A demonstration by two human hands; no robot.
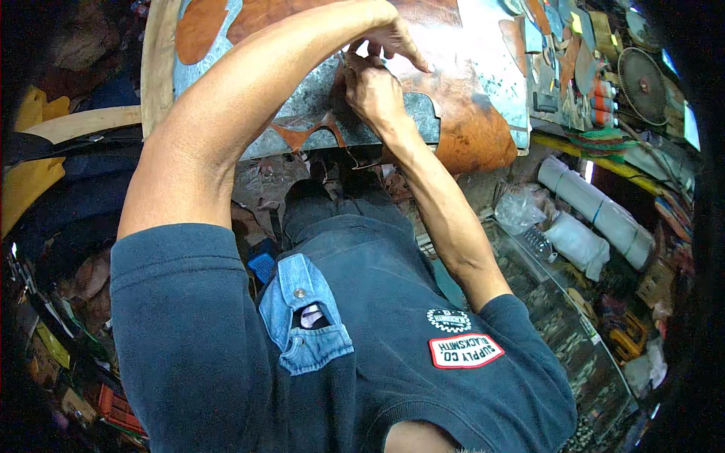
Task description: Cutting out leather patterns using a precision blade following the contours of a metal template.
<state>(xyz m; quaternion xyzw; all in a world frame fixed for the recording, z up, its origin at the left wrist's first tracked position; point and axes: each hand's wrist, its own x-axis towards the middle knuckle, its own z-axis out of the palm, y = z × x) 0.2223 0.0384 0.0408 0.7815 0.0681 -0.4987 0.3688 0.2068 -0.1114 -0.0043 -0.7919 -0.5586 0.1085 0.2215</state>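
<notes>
A brown leather hide (476, 124) lies across the worktable, its near right edge curling down over the front. My left hand (389, 38) reaches over it from the left, fingers apart and the longest one stretched toward the leather. Just nearer, my right hand (375, 92) is closed over a dark grey mottled surface (317, 87), its fingers bent near those of my left hand. Whatever it grips is hidden. A narrow cut-out strip of brown leather (302, 137) hangs at the table's front edge, left of my right wrist.
At the right, a cluttered bench holds tools, orange-capped bottles (603, 102) and a round black fan (642, 84). White wrapped rolls (596, 204) and a clear plastic bag (519, 211) rest on a glass case below. A curved wooden strip (87, 123) juts out left.
</notes>
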